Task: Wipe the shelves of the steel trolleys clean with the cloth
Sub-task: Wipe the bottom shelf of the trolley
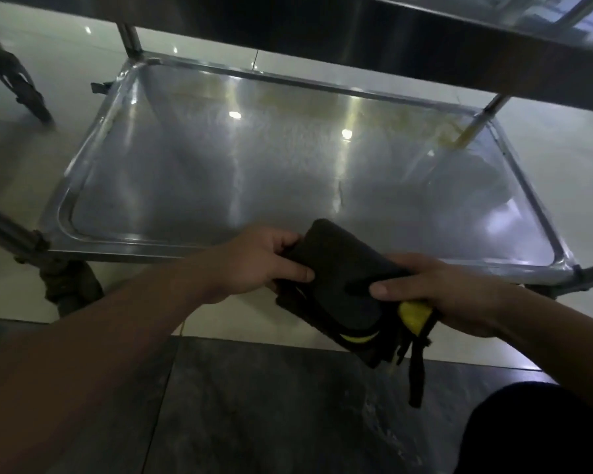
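Hands, left [254,265] & right [435,295], grip folded dark cloth [336,278] above lower trolley shelf [220,172].

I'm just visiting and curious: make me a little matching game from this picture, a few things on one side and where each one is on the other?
Things:
1. cloth
2. lower shelf
3. yellowish smear
4. upper shelf

Places or states:
A. at the lower shelf's far right corner
B. across the top of the view
C. held by the left hand and right hand
D. bare steel tray, beyond the hands

Pairs: 1-C, 2-D, 3-A, 4-B
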`<state>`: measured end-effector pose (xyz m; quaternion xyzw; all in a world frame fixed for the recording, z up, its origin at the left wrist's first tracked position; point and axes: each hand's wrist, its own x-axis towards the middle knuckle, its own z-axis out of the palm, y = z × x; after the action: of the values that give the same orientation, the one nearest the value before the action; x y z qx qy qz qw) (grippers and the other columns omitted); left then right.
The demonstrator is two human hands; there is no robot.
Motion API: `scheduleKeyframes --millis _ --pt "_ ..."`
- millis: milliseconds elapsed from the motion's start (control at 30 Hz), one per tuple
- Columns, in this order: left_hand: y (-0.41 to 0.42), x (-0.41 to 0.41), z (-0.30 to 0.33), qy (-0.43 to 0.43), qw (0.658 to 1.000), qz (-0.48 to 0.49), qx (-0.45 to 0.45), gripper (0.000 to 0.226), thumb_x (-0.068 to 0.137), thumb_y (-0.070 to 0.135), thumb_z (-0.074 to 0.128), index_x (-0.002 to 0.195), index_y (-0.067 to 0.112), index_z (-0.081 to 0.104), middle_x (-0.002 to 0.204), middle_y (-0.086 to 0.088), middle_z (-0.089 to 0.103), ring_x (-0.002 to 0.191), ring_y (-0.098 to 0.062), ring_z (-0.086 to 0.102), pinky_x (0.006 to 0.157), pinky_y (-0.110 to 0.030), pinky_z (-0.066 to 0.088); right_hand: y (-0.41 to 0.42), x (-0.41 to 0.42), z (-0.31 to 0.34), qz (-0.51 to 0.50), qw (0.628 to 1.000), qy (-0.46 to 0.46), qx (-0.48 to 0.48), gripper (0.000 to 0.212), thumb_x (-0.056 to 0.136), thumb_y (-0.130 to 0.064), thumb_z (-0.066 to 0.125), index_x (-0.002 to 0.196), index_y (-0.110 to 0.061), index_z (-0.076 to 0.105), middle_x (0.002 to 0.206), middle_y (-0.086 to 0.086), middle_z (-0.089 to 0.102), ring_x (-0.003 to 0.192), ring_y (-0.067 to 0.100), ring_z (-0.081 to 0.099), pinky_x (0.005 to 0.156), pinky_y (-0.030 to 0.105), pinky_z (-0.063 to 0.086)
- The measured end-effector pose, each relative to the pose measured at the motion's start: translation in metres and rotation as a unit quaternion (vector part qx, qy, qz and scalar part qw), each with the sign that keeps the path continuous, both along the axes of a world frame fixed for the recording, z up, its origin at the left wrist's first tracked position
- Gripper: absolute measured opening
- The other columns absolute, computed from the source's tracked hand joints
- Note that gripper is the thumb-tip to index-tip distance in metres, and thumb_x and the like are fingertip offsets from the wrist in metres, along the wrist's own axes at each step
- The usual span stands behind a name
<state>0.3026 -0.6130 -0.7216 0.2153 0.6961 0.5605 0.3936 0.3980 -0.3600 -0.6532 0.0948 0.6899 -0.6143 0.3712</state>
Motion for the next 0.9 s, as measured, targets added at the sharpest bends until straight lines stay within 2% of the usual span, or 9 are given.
scheduleKeyframes --millis 133,267,333,433,500,600,667,800,900 --pt "-0.002 0.002 0.003 -0.082 0.997 0.004 0.004 0.036 0.086 0.014 0.071 0.122 0.016 0.064 0.115 -0.009 0.071 0.105 -0.025 0.069 0.089 -0.041 0.058 -0.002 -0.003 -0.009 -0.037 0.995 0.043 0.080 0.027 0.081 -0.002 0.069 0.108 -0.007 0.070 0.104 0.010 0.075 0.099 0.025 0.071 0.081 0.029 0.059" --pt "-0.008 0.002 0.005 -0.142 0.988 0.045 0.027 0.049 0.084 0.034 0.076 0.128 0.017 0.063 0.125 -0.014 0.067 0.116 -0.031 0.064 0.104 -0.051 0.048 -0.009 -0.002 -0.002 -0.030 0.999 -0.034 -0.016 0.036 0.082 0.011 0.058 0.116 -0.001 0.063 0.111 0.019 0.071 0.102 0.032 0.069 0.079 0.030 0.059" --pt "-0.017 0.001 0.007 -0.161 0.986 0.049 0.011 0.057 0.078 0.039 0.080 0.127 0.014 0.063 0.126 -0.015 0.066 0.118 -0.032 0.063 0.107 -0.050 0.046 -0.018 -0.005 0.007 0.001 0.998 -0.045 -0.049 0.039 0.078 0.009 0.060 0.116 0.000 0.063 0.112 0.022 0.070 0.102 0.033 0.069 0.079 0.031 0.059" --pt "-0.040 -0.003 0.011 -0.158 0.984 0.082 0.017 0.051 0.079 0.034 0.079 0.124 0.015 0.064 0.123 -0.009 0.069 0.115 -0.024 0.065 0.101 -0.041 0.052 -0.043 -0.021 0.014 0.052 0.998 0.024 0.024 0.034 0.081 0.004 0.062 0.114 0.001 0.065 0.108 0.021 0.071 0.101 0.035 0.068 0.086 0.039 0.058" --pt "-0.054 -0.007 0.010 -0.104 0.977 0.186 0.018 0.046 0.082 0.027 0.077 0.124 0.016 0.063 0.118 -0.008 0.070 0.108 -0.023 0.068 0.096 -0.039 0.055 -0.065 -0.038 0.011 0.001 0.989 0.097 0.113 0.027 0.085 0.007 0.061 0.106 -0.007 0.071 0.102 0.019 0.073 0.096 0.034 0.069 0.089 0.047 0.056" --pt "-0.071 -0.008 0.007 0.044 0.919 0.390 -0.038 0.031 0.091 0.021 0.069 0.120 0.024 0.060 0.107 0.001 0.068 0.089 -0.013 0.068 0.074 -0.022 0.056 -0.101 -0.070 0.006 -0.113 0.946 0.219 0.210 0.036 0.083 0.008 0.060 0.083 -0.025 0.071 0.083 0.016 0.073 0.072 0.032 0.071 0.068 0.046 0.061" --pt "-0.083 -0.004 0.007 0.126 0.882 0.449 -0.072 0.024 0.094 0.019 0.062 0.116 0.025 0.060 0.102 0.003 0.067 0.086 -0.015 0.067 0.068 -0.024 0.055 -0.123 -0.099 0.000 -0.132 0.913 0.292 0.252 0.034 0.082 0.002 0.058 0.083 -0.031 0.067 0.078 0.011 0.070 0.064 0.030 0.069 0.058 0.044 0.060" --pt "-0.121 0.016 -0.002 0.317 0.819 0.394 -0.271 0.050 0.088 0.023 0.062 0.137 0.024 0.049 0.139 -0.003 0.049 0.131 -0.024 0.041 0.107 -0.042 0.037 -0.171 -0.168 -0.027 -0.106 0.844 0.384 0.360 0.036 0.090 -0.012 0.053 0.124 -0.022 0.059 0.103 0.009 0.067 0.087 0.029 0.063 0.073 0.032 0.044" --pt "-0.154 0.031 -0.006 0.341 0.778 0.409 -0.334 0.068 0.086 0.028 0.064 0.148 0.024 0.036 0.152 -0.002 0.034 0.143 -0.026 0.025 0.117 -0.046 0.024 -0.209 -0.212 -0.039 -0.011 0.818 0.420 0.393 0.039 0.096 -0.016 0.045 0.135 -0.020 0.050 0.122 0.014 0.061 0.109 0.036 0.058 0.088 0.041 0.046"
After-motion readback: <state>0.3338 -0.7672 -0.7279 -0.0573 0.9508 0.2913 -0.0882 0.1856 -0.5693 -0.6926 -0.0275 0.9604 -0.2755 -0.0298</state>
